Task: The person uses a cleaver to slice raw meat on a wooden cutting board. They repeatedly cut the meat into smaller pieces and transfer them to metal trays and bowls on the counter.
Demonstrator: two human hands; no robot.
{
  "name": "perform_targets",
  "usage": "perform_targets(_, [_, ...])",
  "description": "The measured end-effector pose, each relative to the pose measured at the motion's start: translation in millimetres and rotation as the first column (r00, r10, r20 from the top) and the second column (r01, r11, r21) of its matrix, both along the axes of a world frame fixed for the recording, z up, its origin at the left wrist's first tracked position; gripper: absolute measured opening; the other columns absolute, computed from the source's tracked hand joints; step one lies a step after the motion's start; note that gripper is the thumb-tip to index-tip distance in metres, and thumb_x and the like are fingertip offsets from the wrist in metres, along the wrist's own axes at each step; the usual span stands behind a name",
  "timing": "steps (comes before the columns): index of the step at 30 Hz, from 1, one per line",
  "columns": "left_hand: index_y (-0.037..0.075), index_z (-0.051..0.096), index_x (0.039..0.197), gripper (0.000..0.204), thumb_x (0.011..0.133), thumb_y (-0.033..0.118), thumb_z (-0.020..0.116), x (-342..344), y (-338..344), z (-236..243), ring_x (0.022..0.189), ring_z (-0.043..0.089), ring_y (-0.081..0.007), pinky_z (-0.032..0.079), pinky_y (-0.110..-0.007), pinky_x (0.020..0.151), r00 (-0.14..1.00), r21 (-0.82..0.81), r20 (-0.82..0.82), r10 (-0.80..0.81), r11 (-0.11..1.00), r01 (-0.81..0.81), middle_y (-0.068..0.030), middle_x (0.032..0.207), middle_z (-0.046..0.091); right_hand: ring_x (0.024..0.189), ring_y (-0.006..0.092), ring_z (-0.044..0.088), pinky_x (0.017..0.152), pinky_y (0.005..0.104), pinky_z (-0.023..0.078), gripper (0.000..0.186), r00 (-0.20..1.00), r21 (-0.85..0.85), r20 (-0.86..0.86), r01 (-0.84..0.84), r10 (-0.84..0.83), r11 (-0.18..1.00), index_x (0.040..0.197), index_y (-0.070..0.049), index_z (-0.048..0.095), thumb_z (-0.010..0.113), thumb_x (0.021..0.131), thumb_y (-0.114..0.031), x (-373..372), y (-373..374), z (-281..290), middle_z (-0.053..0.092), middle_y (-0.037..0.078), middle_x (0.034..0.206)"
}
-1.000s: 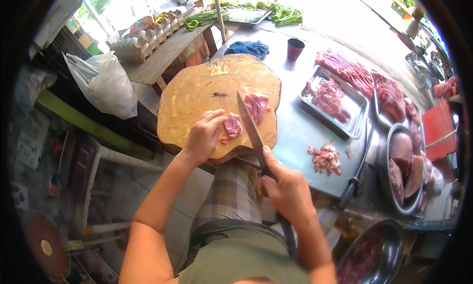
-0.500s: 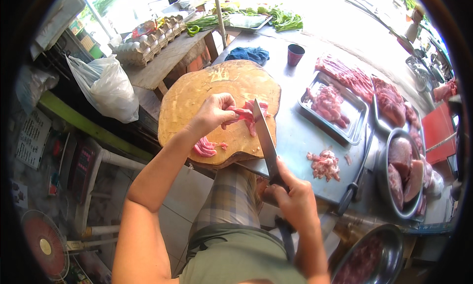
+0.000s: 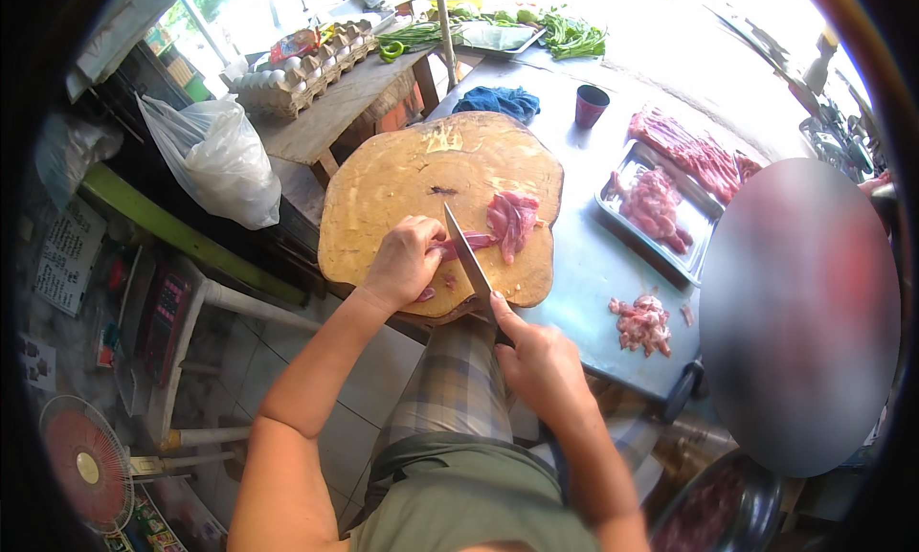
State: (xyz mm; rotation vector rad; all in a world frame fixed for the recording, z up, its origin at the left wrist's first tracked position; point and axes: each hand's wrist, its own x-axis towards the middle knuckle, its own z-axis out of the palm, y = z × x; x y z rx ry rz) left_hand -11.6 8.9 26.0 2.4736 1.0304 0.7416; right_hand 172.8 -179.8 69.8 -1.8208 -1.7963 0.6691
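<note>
On a thick round wooden chopping block (image 3: pixel 383 183), my left hand (image 3: pixel 402 265) is closed on the left end of a thin strip of raw meat (image 3: pixel 479 240). My right hand (image 3: pixel 542 356) grips the handle of a long kitchen knife (image 3: pixel 465 250). Its blade points away from me and crosses the strip just right of my left fingers. A larger folded slice of raw meat (image 3: pixel 513 223) lies on the block, right of the blade. Small meat bits (image 3: pixel 450 281) rest beside my left hand, which partly hides others.
Right of the block, a metal table carries a steel tray of meat (image 3: pixel 624 217), fatty scraps (image 3: pixel 641 324), a dark cup (image 3: pixel 591 106) and a blue cloth (image 3: pixel 498 103). Egg trays (image 3: pixel 304 78) and a white plastic bag (image 3: pixel 215 164) are at left. A blurred oval hides the right side.
My left hand has come down nearer to me, laying the strip lower on the block. The knife has swung left onto the strip. The view has shifted slightly, and a blur covers the right side.
</note>
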Motion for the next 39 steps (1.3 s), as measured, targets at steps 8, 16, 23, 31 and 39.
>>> perform_targets(8, [-0.001,0.065,0.089,0.014,0.081,0.005,0.074,8,10,-7,0.093,0.063,-0.0378,0.05,-0.044,0.082,0.992,-0.023,-0.046,-0.117,0.993,0.116,-0.0174,0.088,0.067,0.075,0.0379,0.071,0.074,0.0494,0.055,0.068,0.984,0.037,0.174,-0.027,0.021,0.999,0.147,0.001,0.051,0.06,0.08,-0.001,-22,56,-19,0.071,0.023,0.083])
perform_targets(16, [0.001,0.062,0.119,0.039,0.089,0.024,0.074,-39,-25,12,0.12,0.056,-0.042,0.045,-0.048,0.101,0.993,-0.034,-0.078,0.087,0.995,-0.09,-0.0221,0.12,0.063,0.09,0.0407,0.071,0.081,0.0465,0.055,0.067,0.983,0.022,-0.18,0.031,-0.027,0.999,0.15,-0.005,0.049,0.069,0.086,-0.007,15,20,-24,0.071,0.026,0.095])
perform_targets(23, [-0.002,0.013,0.163,0.094,0.099,0.046,0.062,-48,-48,-29,0.156,0.017,-0.0441,0.014,-0.052,0.128,0.933,0.03,-0.357,0.053,0.999,-0.046,-0.0308,0.165,0.02,0.105,0.0321,0.074,0.09,0.0343,0.054,0.07,0.853,-0.01,-0.473,0.245,-0.22,0.97,0.151,-0.005,0.05,0.069,0.084,0.003,49,-50,-16,0.069,0.027,0.121])
perform_targets(31, [-0.001,0.045,0.146,0.058,0.095,0.016,0.066,55,-4,-40,0.143,0.039,-0.0459,0.033,-0.049,0.119,0.994,-0.054,-0.064,-0.088,0.995,0.084,-0.0284,0.149,0.045,0.093,0.0423,0.069,0.083,0.0404,0.055,0.069,0.902,0.21,-0.395,0.276,-0.177,0.938,0.152,-0.01,0.05,0.071,0.086,-0.002,46,-58,-27,0.07,0.026,0.113])
perform_targets(39, [-0.002,0.065,0.103,0.016,0.088,-0.005,0.067,83,5,-27,0.086,0.07,-0.0248,0.057,-0.032,0.087,0.849,-0.323,0.521,0.091,0.941,0.098,-0.013,0.104,0.071,0.094,0.0408,0.069,0.083,0.0401,0.055,0.067,0.848,0.155,-0.413,0.425,-0.333,0.892,0.152,-0.011,0.049,0.069,0.088,-0.005,73,-83,-36,0.068,0.023,0.124])
